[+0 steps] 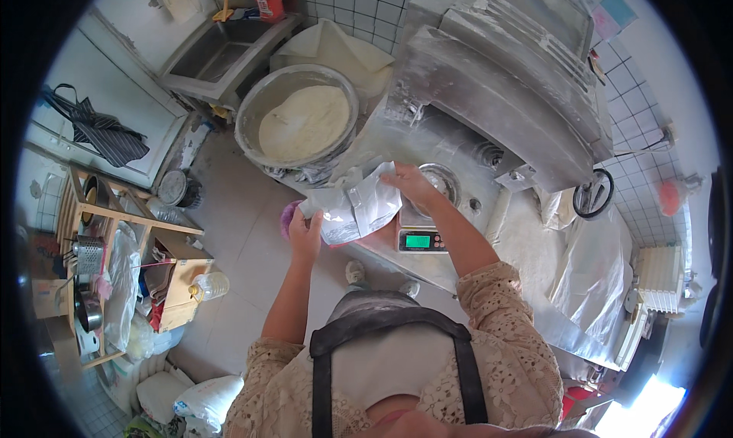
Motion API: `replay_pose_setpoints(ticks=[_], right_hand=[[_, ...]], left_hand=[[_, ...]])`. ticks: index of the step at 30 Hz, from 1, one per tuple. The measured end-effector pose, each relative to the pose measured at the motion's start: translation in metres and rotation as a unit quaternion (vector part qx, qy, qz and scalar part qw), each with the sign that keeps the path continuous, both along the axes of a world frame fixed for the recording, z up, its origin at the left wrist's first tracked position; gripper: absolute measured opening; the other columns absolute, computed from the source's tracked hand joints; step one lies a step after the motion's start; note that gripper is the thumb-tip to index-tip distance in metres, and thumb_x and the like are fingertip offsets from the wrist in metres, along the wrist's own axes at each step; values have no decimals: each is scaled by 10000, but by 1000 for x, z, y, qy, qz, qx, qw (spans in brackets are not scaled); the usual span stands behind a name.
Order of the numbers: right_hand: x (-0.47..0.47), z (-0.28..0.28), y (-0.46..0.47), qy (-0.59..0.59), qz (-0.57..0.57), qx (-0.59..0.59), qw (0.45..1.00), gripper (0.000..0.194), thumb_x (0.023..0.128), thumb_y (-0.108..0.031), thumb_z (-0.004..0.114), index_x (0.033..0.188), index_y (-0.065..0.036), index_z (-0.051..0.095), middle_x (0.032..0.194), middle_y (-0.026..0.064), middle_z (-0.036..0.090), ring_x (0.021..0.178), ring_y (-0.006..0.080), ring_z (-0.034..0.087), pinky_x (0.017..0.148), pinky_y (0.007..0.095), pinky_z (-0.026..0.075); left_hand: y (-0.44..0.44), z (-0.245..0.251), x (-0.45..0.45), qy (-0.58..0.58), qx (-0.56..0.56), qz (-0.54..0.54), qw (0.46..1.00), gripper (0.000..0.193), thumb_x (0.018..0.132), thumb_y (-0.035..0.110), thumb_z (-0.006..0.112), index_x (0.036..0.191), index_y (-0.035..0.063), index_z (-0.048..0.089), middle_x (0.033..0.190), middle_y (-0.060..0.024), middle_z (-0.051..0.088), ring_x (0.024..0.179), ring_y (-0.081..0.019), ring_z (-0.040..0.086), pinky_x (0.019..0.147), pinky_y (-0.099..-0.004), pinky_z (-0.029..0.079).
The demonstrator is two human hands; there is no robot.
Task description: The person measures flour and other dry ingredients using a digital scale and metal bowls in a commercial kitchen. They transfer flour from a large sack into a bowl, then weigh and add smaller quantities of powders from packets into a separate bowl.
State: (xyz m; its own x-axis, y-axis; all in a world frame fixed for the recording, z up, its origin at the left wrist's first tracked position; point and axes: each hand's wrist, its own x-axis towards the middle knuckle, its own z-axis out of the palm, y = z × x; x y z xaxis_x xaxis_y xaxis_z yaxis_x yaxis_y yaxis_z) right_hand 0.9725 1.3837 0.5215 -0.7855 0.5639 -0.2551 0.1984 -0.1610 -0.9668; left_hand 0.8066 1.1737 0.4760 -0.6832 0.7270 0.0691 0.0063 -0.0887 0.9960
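Between both hands, a silvery-white plastic or foil bag [358, 206] is stretched over the metal table's front edge. My left hand [306, 232] grips its left end, and my right hand [409, 181] grips its upper right corner. Just right of the bag stands a digital scale [421, 241] with a lit green display. On the scale is a round metal bowl [452, 186], partly hidden by my right hand and forearm. Beyond the bag, a large round tub [246, 137] holds pale flour or dough [306, 123]. Whatever is inside the bag cannot be seen.
A large flour-dusted metal machine [492, 94] stands on the table at the back right. Cloth and plastic sheeting [595, 272] cover the right-hand worktop. A metal sink [215, 54] is at the back left. A wooden rack [109, 212] with pans and a water bottle [212, 286] are at the left.
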Motion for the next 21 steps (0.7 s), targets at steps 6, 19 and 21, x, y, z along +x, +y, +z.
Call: replay_pose_setpoints(ticks=[6, 19, 21], right_hand=[[-15, -34, -2, -29, -145, 65, 987, 225, 772, -231, 662, 790, -7, 651, 668, -3, 579, 606, 65, 494, 551, 262, 418], [-14, -19, -10, -53, -199, 67, 976, 201, 776, -185, 653, 885, -19, 624, 690, 12, 586, 622, 87, 520, 575, 239, 420], [12, -16, -13, -25, -241, 146, 959, 215, 792, -185, 634, 930, -20, 625, 731, 44, 616, 665, 114, 563, 624, 248, 446]], left_hand=[[4, -2, -13, -100, -66, 84, 989, 151, 858, 88, 543, 978, 2, 576, 831, -3, 564, 703, -70, 481, 666, -239, 419], [49, 57, 7, 576, -184, -145, 783, 161, 750, 171, 578, 878, 73, 578, 776, -95, 603, 751, -270, 587, 722, -394, 444], [45, 45, 5, 561, -206, -176, 782, 94, 762, 162, 552, 798, 77, 569, 751, -83, 595, 727, -267, 585, 698, -399, 440]])
